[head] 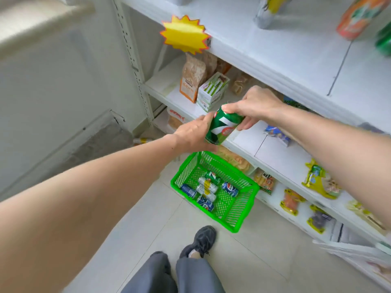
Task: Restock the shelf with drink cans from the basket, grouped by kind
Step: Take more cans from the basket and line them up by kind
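Both hands hold one green can (222, 127): right hand (257, 105) pinches its far top, left hand (193, 133) cups the side; rigid, smooth, likely heavy if full, so grip the wall

A single wide-angle view from a camera worn on the person's head looks forward and steeply down. It sits close above both outstretched forearms, facing the white shelf (264, 66) ahead and right, with the floor (243, 261) far below.
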`<control>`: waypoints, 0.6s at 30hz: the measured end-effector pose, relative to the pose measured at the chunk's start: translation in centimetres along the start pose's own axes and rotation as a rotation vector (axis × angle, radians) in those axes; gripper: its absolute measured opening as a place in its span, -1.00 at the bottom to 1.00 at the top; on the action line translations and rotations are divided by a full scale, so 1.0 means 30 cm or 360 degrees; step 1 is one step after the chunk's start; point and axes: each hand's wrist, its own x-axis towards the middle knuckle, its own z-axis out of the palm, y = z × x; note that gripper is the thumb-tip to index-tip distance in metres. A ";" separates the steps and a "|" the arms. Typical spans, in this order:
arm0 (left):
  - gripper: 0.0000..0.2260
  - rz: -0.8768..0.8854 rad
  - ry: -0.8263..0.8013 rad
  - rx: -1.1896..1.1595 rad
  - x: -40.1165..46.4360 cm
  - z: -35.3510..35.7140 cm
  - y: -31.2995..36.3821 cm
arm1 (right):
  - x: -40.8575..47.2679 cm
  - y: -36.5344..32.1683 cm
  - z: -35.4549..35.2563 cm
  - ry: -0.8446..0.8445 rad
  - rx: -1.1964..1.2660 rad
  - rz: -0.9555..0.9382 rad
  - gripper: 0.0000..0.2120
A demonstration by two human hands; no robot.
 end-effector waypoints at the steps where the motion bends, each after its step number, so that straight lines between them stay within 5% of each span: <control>1: -0.08 0.0025 0.0031 -0.0015 -0.012 -0.036 0.038 | -0.047 -0.019 -0.046 0.0037 0.0018 0.0004 -0.51; 9: -0.26 0.0244 0.0282 -0.0072 -0.057 -0.269 0.341 | -0.342 -0.063 -0.376 0.0340 0.0025 0.0006 -0.51; 18: -0.38 0.0379 0.0326 -0.0100 0.019 -0.352 0.734 | -0.472 0.172 -0.654 0.0484 0.0225 -0.0038 -0.40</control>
